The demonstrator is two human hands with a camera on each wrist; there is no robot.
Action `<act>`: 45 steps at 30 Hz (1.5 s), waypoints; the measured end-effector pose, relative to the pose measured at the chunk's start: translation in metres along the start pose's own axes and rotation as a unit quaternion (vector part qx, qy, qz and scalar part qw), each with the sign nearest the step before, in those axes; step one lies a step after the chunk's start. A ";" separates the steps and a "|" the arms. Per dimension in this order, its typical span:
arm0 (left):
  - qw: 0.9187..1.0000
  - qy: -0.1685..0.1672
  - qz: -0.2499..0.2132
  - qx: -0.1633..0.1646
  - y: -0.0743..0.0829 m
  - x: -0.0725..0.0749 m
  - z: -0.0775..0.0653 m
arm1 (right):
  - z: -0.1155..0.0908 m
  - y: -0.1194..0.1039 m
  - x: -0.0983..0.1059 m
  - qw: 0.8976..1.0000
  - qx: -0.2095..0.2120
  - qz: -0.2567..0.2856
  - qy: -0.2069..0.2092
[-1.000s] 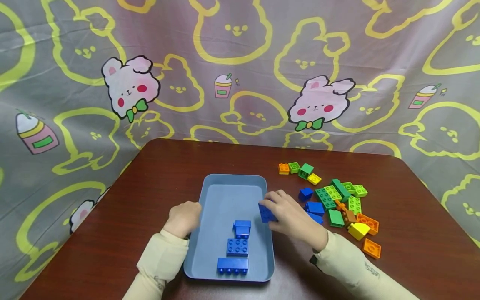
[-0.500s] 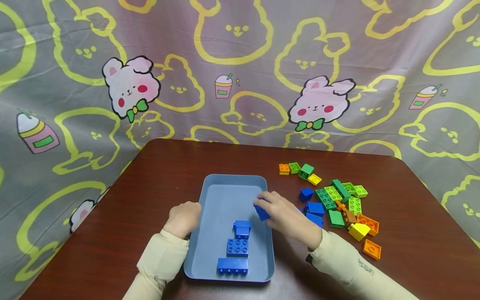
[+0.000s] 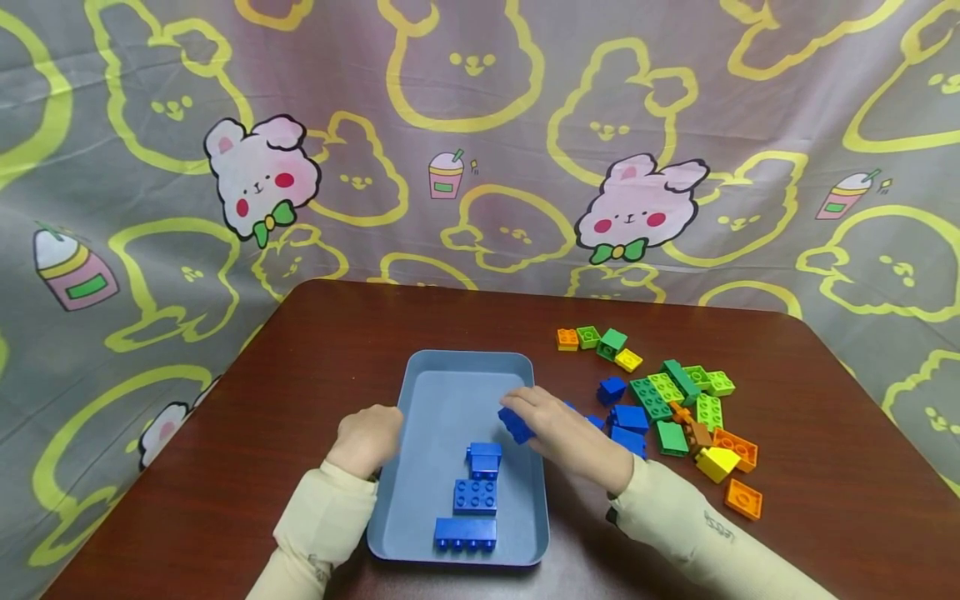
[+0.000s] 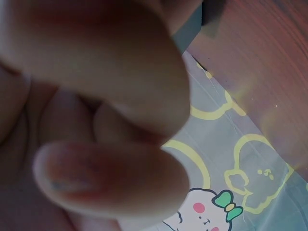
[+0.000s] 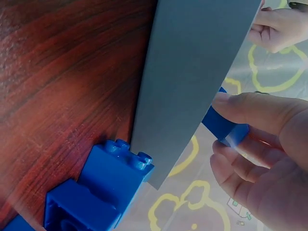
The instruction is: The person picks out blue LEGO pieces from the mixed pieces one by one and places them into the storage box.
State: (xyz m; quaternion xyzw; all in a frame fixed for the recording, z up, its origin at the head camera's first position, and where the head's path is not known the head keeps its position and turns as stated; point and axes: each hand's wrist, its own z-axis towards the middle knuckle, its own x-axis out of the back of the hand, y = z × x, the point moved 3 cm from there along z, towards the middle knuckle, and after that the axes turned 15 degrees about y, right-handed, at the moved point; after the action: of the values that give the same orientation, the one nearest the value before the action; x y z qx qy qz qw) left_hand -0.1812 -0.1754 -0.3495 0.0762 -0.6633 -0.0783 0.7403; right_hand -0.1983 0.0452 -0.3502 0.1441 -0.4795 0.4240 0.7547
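Note:
My right hand (image 3: 564, 433) pinches a blue toy brick (image 3: 515, 425) over the right side of the blue-grey tray (image 3: 417, 396). In the right wrist view the thumb and fingers hold the brick (image 5: 224, 126) above the tray wall (image 5: 187, 82). Blue bricks lie in the tray: a long one (image 3: 465, 530) at the near end, a studded one (image 3: 475, 495) behind it, and a smaller blue piece (image 3: 483, 458) beyond. My left hand (image 3: 366, 439) is a curled fist at the tray's left rim. Nothing shows in its fingers (image 4: 110, 178) in the left wrist view.
Right of the tray lie several loose blue bricks (image 3: 628, 418), with green (image 3: 650, 397), yellow (image 3: 716, 462) and orange ones (image 3: 743, 498) farther right. A short row with an orange brick (image 3: 567, 339) sits farther back. A patterned cloth (image 3: 495, 150) hangs behind the table (image 3: 337, 325).
My right hand has moved left, carrying the blue brick from the tray's right rim to over its inside. The brick has tilted. My left hand has stayed in place.

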 end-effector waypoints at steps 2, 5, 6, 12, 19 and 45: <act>1.000 -0.001 -0.001 0.001 0.000 0.000 0.000 | 0.000 0.000 -0.001 1.000 0.008 0.003 -0.002; 1.000 -0.003 -0.003 0.002 0.000 0.000 0.000 | 0.001 0.000 -0.003 1.000 0.026 0.002 -0.002; 1.000 -0.004 -0.003 0.002 -0.001 0.000 0.000 | 0.002 0.000 -0.003 0.999 0.032 0.000 -0.001; 1.000 -0.005 -0.002 0.003 -0.001 0.000 0.001 | 0.005 -0.001 -0.006 0.999 0.053 -0.006 -0.002; 1.000 -0.003 -0.001 0.005 -0.001 -0.001 0.001 | 0.008 -0.003 -0.013 0.998 0.061 0.001 -0.013; 1.000 -0.004 -0.003 0.003 0.000 0.001 -0.001 | 0.015 -0.010 -0.029 0.992 0.127 0.008 -0.023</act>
State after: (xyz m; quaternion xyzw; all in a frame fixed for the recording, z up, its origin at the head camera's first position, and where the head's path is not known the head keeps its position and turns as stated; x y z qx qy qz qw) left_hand -0.1804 -0.1752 -0.3483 0.0801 -0.6662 -0.0785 0.7373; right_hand -0.2047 0.0155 -0.3657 0.2449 -0.4403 0.4839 0.7155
